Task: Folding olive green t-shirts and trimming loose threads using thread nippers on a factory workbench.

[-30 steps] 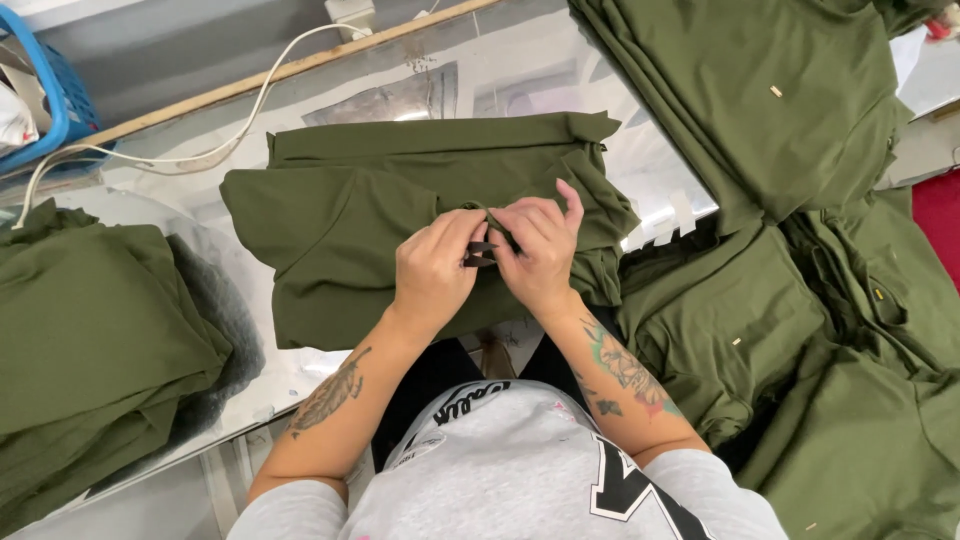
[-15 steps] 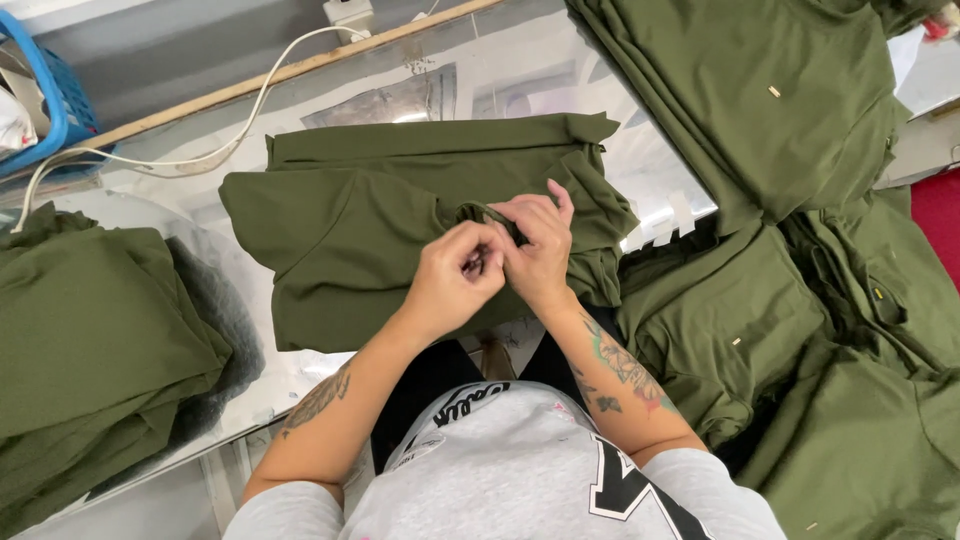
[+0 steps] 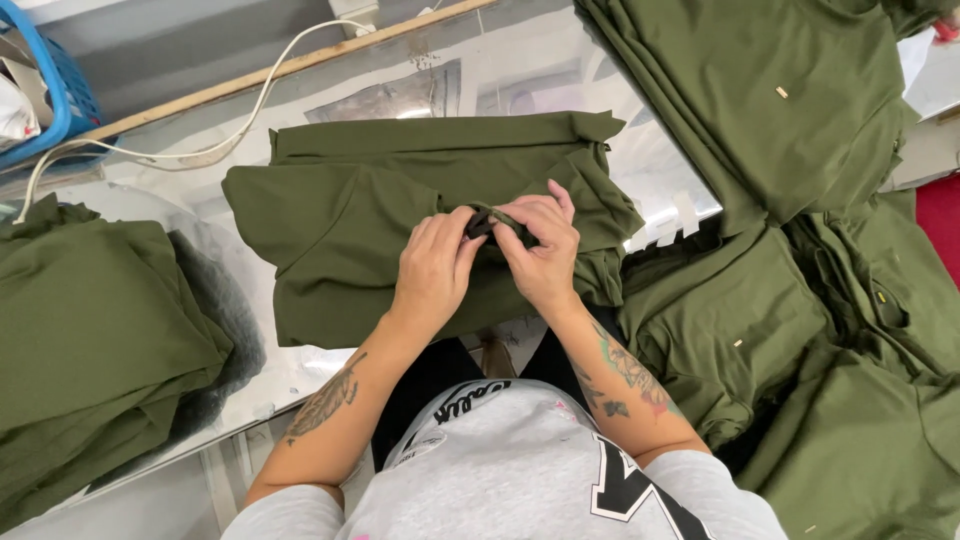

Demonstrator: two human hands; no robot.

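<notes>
The left hand (image 3: 432,268) and the right hand (image 3: 541,252) meet over the middle of a folded olive-green garment (image 3: 350,215) that lies on the shiny table (image 3: 560,85) directly in front of the person. Both hands have fingers pressed together, pinching a small bunched fold of the garment's fabric (image 3: 490,222) between them. A stack of green garments (image 3: 90,330) sits at the near left, and a larger heap (image 3: 800,250) spreads on the right. A white cable (image 3: 200,150) runs along the far side, beside a blue basket (image 3: 60,100).
</notes>
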